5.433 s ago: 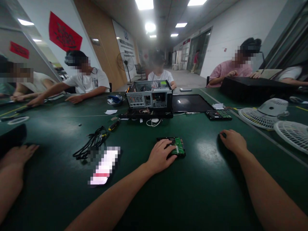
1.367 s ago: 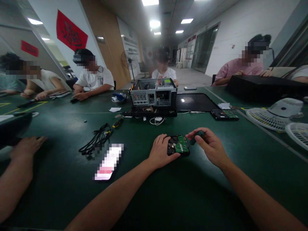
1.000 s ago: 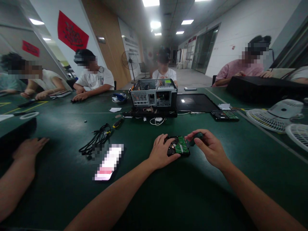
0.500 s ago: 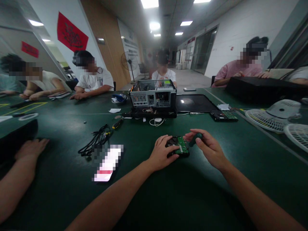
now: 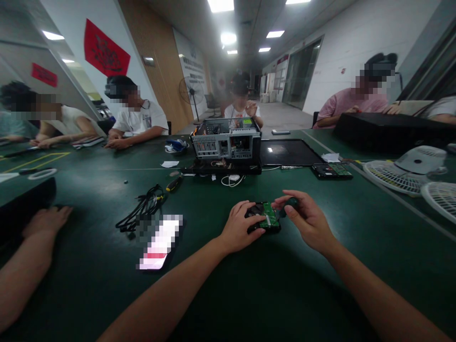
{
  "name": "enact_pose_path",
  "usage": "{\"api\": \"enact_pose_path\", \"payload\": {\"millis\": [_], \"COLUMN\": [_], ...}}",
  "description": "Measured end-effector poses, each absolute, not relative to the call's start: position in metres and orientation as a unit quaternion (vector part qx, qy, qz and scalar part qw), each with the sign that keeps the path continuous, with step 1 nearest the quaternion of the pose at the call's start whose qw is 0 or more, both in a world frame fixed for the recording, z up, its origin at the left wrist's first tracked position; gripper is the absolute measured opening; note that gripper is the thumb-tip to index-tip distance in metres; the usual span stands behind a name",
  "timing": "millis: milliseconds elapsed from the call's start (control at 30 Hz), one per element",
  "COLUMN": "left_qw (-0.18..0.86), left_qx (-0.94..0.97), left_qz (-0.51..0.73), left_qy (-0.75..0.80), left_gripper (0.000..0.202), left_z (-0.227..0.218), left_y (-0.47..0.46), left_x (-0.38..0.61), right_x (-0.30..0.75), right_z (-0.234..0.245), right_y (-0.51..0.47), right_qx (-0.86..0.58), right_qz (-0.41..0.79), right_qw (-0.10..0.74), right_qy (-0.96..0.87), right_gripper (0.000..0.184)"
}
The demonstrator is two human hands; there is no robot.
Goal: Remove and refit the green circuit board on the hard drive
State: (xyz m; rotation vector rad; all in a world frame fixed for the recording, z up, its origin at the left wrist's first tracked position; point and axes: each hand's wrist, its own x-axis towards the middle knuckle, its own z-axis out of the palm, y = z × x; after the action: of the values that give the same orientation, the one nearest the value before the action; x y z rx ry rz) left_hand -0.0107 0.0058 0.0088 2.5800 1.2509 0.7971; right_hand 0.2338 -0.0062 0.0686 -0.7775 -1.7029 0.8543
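- The drive [image 5: 268, 212] is laid flat on the table [image 5: 235, 299], circuit board up, its long axis pointed roughly left to right.
- It is covered at its left end by the left grip [image 5: 239, 225], the nearer one, with fingers and thumb closed on it.
- A green tool [image 5: 291, 204] is grasped in the right grip [image 5: 309, 219], beside the drive's right end; whether the two are touching cannot be told.

On the smooth green table [image 5: 249, 289], room opens from the flat black-and-green hard drive [image 5: 270, 210] toward the near edge; a boxy grey metal case [image 5: 207, 147] obstructs the far edge.
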Motion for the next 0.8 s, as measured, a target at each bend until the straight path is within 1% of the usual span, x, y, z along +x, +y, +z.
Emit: {"api": "enact_pose_path", "payload": {"millis": [267, 467, 600, 700, 800], "left_qw": [0.087, 0.082, 0.083, 0.086, 0.087], "left_qx": [0.864, 0.865, 0.865, 0.866, 0.867], "left_qz": [0.264, 0.276, 0.271, 0.265, 0.263], "left_qy": [0.419, 0.412, 0.414, 0.415, 0.414], "left_gripper": [0.042, 0.042, 0.042, 0.042, 0.042], "left_z": [0.006, 0.005, 0.006, 0.007, 0.009], "left_y": [0.007, 0.008, 0.008, 0.007, 0.006], "left_x": [-0.011, -0.011, -0.011, -0.011, -0.011], "right_x": [0.229, 0.228, 0.227, 0.229, 0.232], "right_z": [0.062, 0.066, 0.06, 0.055, 0.055], "right_y": [-0.007, -0.011, -0.008, -0.006, -0.006], "right_qx": [-0.361, -0.343, -0.334, -0.354, -0.374], "right_qz": [0.303, 0.299, 0.282, 0.251, 0.218], "right_qw": [0.528, 0.512, 0.526, 0.532, 0.512], "right_qy": [-0.706, -0.729, -0.729, -0.727, -0.742], "right_gripper": [0.034, 0.039, 0.042, 0.039, 0.036]}}
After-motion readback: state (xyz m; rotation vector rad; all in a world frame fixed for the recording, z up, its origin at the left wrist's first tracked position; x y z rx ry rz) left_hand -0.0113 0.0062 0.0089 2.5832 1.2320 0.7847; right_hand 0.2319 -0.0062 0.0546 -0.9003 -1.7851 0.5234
